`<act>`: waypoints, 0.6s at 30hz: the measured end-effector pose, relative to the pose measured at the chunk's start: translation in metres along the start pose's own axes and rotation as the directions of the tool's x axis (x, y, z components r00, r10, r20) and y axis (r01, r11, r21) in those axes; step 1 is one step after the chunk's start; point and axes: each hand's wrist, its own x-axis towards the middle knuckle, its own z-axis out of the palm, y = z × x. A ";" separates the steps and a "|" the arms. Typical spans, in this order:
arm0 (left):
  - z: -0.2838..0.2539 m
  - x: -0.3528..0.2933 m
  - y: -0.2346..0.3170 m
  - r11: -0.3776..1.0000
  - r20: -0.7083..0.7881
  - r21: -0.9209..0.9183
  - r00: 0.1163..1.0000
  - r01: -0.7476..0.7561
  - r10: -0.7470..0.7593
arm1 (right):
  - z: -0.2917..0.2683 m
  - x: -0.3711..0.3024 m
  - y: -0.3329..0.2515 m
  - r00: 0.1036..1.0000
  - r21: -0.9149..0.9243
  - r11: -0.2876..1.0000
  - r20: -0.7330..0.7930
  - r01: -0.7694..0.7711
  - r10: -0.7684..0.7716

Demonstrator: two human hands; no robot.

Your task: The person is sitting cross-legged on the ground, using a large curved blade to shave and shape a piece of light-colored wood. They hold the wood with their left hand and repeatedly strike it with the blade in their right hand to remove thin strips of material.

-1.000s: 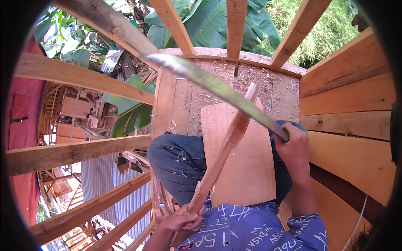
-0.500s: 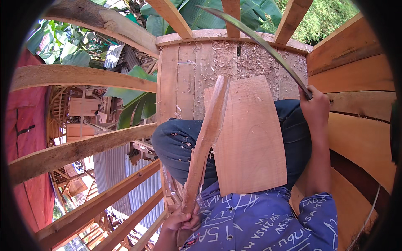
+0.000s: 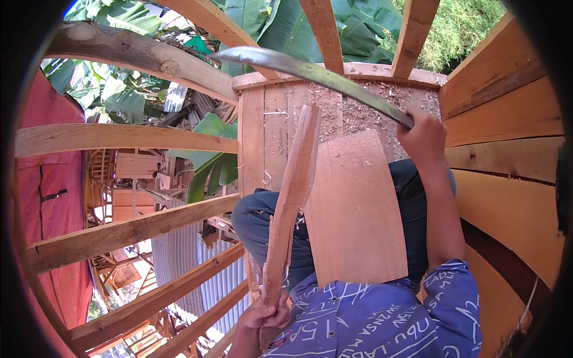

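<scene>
"Left to right, what is held?"

"A left hand (image 3: 268, 315), fingers wrapped around a wooden stick (image 3: 292, 185) near its lower end, perhaps to leave the upper length clear; a board (image 3: 358, 209) covers part of the legs (image 3: 259, 224), likely as a guard; a right hand (image 3: 422, 136), closed in a fist, grips a long knife (image 3: 322, 76), its blade apart from the stick."

"What is hard to see?"

"The knife's handle, mostly hidden by fingers; the stick's bottom end, unclear below the left hand; whether stick and board touch, one cannot tell."

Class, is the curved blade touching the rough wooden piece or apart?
Apart: planks show between the curved blade, held in the right hand, and the rough wooden piece.
</scene>
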 end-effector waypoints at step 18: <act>0.051 0.126 0.030 0.430 -0.330 0.896 0.812 0.109 0.482 | 0.024 -0.008 0.005 0.965 0.413 0.880 0.012 0.234 -0.263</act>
